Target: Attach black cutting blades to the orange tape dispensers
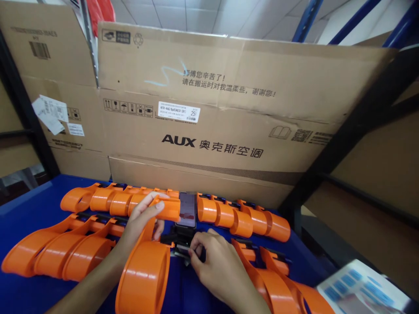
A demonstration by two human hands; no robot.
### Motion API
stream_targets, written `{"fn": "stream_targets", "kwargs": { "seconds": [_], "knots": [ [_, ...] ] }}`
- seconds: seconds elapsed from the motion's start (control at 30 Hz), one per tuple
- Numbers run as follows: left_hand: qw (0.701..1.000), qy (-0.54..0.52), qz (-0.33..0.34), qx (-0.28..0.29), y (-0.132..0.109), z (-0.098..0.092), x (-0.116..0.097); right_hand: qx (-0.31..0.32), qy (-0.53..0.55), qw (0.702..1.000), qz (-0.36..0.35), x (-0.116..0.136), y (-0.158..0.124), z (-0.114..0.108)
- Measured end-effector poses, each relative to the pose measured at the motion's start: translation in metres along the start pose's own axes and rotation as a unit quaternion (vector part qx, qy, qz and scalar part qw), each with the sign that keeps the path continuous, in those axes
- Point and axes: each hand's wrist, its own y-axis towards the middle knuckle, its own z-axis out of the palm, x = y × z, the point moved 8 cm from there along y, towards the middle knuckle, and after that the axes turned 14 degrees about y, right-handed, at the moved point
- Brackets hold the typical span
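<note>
My left hand [144,220] is wrapped round the handle of an orange plastic tape dispenser [147,266] that stands over the blue table [29,209]. My right hand [216,261] is closed in a pinch on a small dark and silvery part [181,248] at the dispenser's front end, near its black fitting. A phone [187,209] with a lit screen stands just behind the hands, propped between the rows of dispensers.
Several more orange dispensers lie in rows: back left [108,198], front left [55,250], back right [242,218] and front right [278,283]. A large AUX cardboard box [229,113] walls the back. A black shelf post [353,126] slants right. A printed sheet [360,290] lies bottom right.
</note>
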Motion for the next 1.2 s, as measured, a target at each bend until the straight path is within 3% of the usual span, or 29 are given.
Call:
{"fn": "stream_targets", "kwargs": {
  "seconds": [0.17,0.27,0.4,0.5,0.57,0.73,0.83,0.9,0.93,1.0,1.1,1.2],
  "knots": [
    [1.0,0.01,-0.009,0.001,0.0,0.003,-0.002,0.018,-0.016,1.0,0.008,-0.004,0.002,0.004],
    [0.999,0.009,0.0,-0.034,-0.003,0.006,-0.006,0.004,0.001,1.0,-0.001,-0.001,0.004,0.0],
    [0.996,0.023,0.006,-0.091,-0.009,0.01,-0.007,-0.041,0.161,0.985,-0.043,0.011,0.0,-0.015],
    [0.992,0.035,0.016,-0.123,-0.01,0.009,-0.006,0.013,0.318,0.945,-0.072,0.024,-0.007,-0.015],
    [0.99,0.042,0.018,-0.132,-0.008,0.009,-0.004,0.063,0.364,0.925,-0.085,0.032,-0.011,-0.01],
    [0.985,0.121,0.033,-0.117,-0.006,0.015,-0.001,0.059,0.366,0.924,-0.095,0.037,-0.009,-0.005],
    [0.966,0.212,0.093,-0.115,-0.017,0.012,-0.014,0.014,0.356,0.929,-0.097,0.031,-0.006,-0.01],
    [0.935,0.306,0.17,-0.061,-0.032,0.018,-0.03,-0.02,0.355,0.929,-0.1,0.027,-0.005,-0.017],
    [0.906,0.37,0.207,-0.014,-0.041,0.026,-0.037,-0.03,0.355,0.929,-0.103,0.026,-0.005,-0.02],
    [0.818,0.509,0.255,0.077,-0.062,0.043,-0.043,-0.03,0.355,0.928,-0.11,0.027,-0.006,-0.021],
    [0.707,0.63,0.315,0.066,-0.086,0.044,-0.059,-0.009,0.352,0.928,-0.123,0.033,-0.008,-0.017],
    [0.648,0.678,0.341,0.059,-0.1,0.024,-0.071,-0.031,0.363,0.924,-0.118,0.031,-0.008,-0.018]
  ]
}}
